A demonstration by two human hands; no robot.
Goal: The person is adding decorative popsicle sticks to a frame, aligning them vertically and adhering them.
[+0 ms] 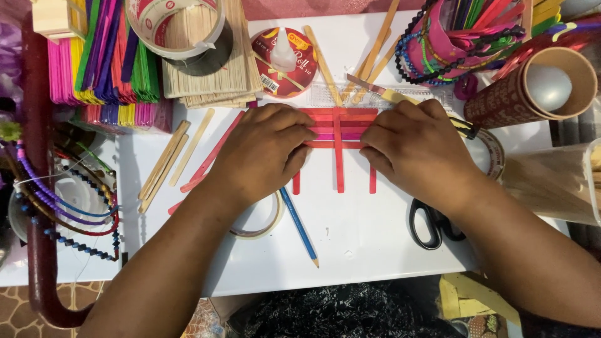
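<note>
A small grid of red and pink craft sticks [339, 134] lies flat on the white table [363, 238]. Its horizontal sticks rest across three upright red sticks. My left hand [263, 153] presses down on the grid's left end, fingers bent over the sticks. My right hand [416, 147] presses on the right end in the same way. Both hands touch the sticks and lift nothing. A plain wooden stick [400, 97] lies just beyond my right hand.
Stacks of coloured and plain sticks [125, 62] sit at the far left with a tape roll [188, 28] on top. A glue bottle [283, 59], blue pencil [300, 228], black scissors [432, 225], clear tape ring [260, 222], bead strings [69, 206] and cardboard tube [538, 84] surround the work.
</note>
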